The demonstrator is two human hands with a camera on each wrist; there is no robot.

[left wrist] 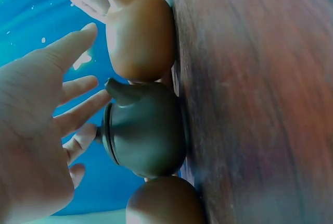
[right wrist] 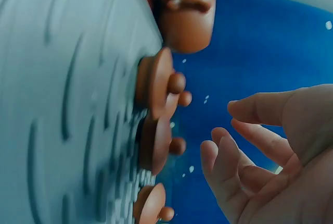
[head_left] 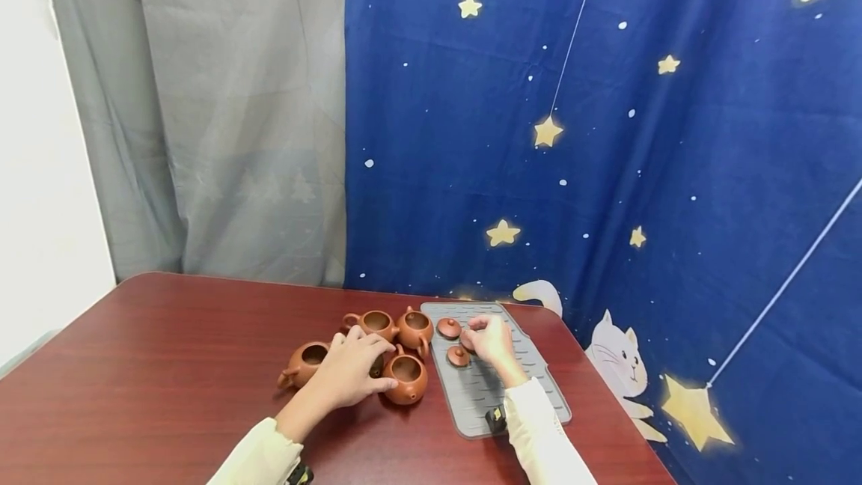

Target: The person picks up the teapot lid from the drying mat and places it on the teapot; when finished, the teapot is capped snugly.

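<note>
My left hand reaches over a dark teapot with its lid on. In the left wrist view its fingers are spread, fingertips close to the spout and the lid knob. Around it stand several lidless reddish-brown teapots; one teapot is by my left thumb, another teapot left of the hand. My right hand hovers above reddish-brown lids, its fingers loosely bent with nothing between them. One lid and a second lid lie left of it; a lid is partly hidden by the hand in the head view.
The lids lie knob up on a grey ridged mat on the right of the dark red table. Two more teapots, a back teapot and its neighbour, stand beside the mat's left edge. Curtains hang behind the table.
</note>
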